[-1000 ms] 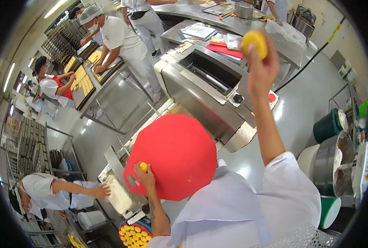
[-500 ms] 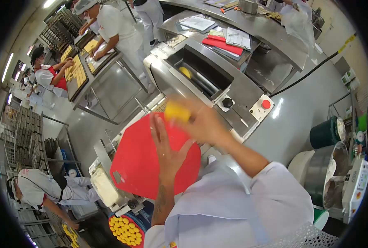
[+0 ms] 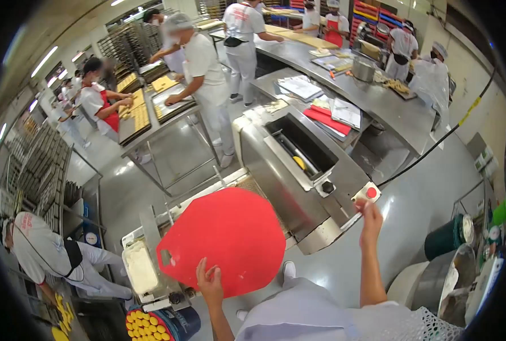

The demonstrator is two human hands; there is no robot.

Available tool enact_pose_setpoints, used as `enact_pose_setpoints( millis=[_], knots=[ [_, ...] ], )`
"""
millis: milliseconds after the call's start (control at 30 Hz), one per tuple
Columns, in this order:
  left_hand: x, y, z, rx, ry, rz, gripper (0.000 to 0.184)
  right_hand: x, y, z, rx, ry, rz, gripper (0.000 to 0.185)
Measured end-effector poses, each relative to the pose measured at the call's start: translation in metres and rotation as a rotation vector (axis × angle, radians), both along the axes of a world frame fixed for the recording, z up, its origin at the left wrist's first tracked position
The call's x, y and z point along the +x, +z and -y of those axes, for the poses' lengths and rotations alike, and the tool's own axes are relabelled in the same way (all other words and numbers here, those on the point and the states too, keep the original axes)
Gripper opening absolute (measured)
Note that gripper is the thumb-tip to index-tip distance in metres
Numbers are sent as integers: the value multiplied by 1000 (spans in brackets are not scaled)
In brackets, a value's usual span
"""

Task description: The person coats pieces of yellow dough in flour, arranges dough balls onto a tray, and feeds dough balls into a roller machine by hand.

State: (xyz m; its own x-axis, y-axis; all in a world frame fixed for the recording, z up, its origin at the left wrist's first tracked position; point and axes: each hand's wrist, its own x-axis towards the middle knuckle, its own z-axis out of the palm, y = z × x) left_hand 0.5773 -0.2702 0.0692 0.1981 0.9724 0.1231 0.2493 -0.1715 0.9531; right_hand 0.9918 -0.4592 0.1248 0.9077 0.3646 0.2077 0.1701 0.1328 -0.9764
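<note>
My left hand [image 3: 210,282] is at the near edge of a red board [image 3: 224,236], fingers loosely apart and holding nothing; whether they touch it I cannot tell. The board is flat and rounded, with a cut-out grip hole, and lies on the feed side of a steel roller machine [image 3: 276,170]. Beside the machine's right end, my right hand [image 3: 369,220] is raised just below a red push button [image 3: 371,192], its fingers apart with nothing seen in them. One yellow dough piece [image 3: 299,163] sits in the machine's dark trough, against the roller.
A tub [image 3: 187,323] with several yellow dough pieces [image 3: 145,325] stands at lower left, beside a tray of white flour [image 3: 143,269]. Co-workers [image 3: 202,62] work at tray tables [image 3: 133,122] beyond. A black cable [image 3: 452,133] hangs at right, near a dark green bin [image 3: 443,238].
My right hand has moved right, off the board to beside the push button, and no longer holds a yellow piece. My left hand has drawn back to the board's near edge. The view has shifted.
</note>
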Motion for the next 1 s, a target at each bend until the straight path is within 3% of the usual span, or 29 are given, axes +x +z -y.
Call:
enact_pose_setpoints(
  millis=[100,167,233,267,367,433,600,733,833,933,1000],
  knots=[
    [-34,4,6,-64,-40,109,52,-96,-18,-3,-267,297,-100,32],
    [-52,16,12,-39,-125,90,48,-165,-36,-26,-265,543,-199,27],
    [-87,28,29,149,-193,-150,42,-226,-42,-37,-356,671,-12,25],
    [-104,40,39,180,-254,-98,42,-261,-47,-42,-400,761,78,24],
    [-175,9,81,-21,-340,-57,39,-347,-22,-47,-413,945,-38,24],
    [-219,-7,97,-222,-320,-50,38,-372,-44,-53,-492,1073,15,23],
    [-315,-111,135,-416,91,18,35,-420,-69,-71,-631,1241,86,20],
    [-389,-97,105,-400,341,76,35,-474,-80,-108,-705,1320,82,19],
    [-440,-102,59,-448,548,354,36,-526,-79,-151,-693,1436,-26,21],
    [-502,-126,-2,-371,717,352,40,-601,-76,-202,-649,1595,-256,29],
    [-538,-133,-47,-377,761,189,44,-661,-81,-237,-622,1718,-361,40]
  ],
)
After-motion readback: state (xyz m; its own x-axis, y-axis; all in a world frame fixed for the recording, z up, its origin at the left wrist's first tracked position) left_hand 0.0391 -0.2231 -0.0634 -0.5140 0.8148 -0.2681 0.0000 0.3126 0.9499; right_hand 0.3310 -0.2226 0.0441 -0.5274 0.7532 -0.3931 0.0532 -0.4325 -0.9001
